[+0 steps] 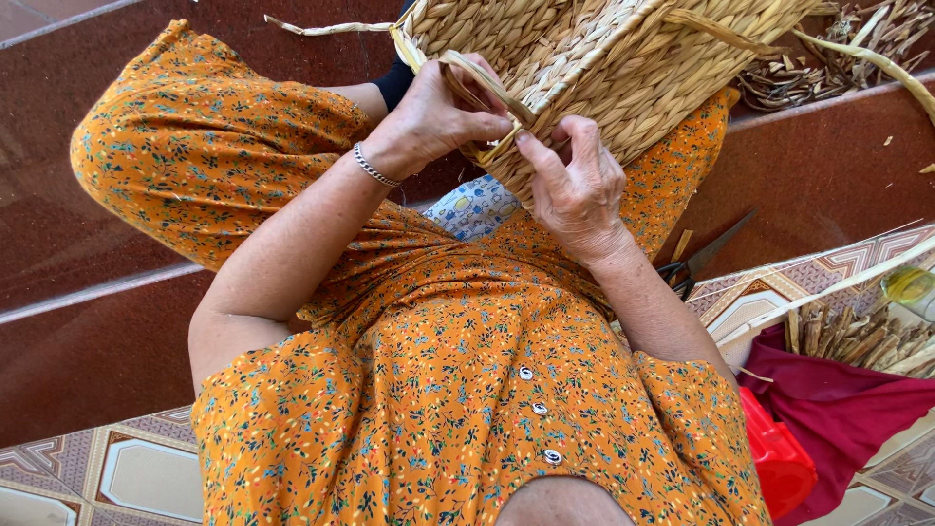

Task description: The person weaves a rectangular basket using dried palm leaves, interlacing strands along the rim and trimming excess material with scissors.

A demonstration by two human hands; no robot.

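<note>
A woven straw basket [604, 58] is being held on the lap, above an orange flowered dress [458, 370], with its lower corner lying between the two hands. The left hand [433, 117] is being closed around a flat straw strand [482, 83] looped at the basket's edge, thumb and fingers pinching it. The right hand [579, 190] is being pressed against the basket's corner from below, its forefinger laid on the same strand, just beside the left thumb. Scissors [696, 261] are lying on the step near the right forearm, and a red cloth [838, 409] is lying further right.
</note>
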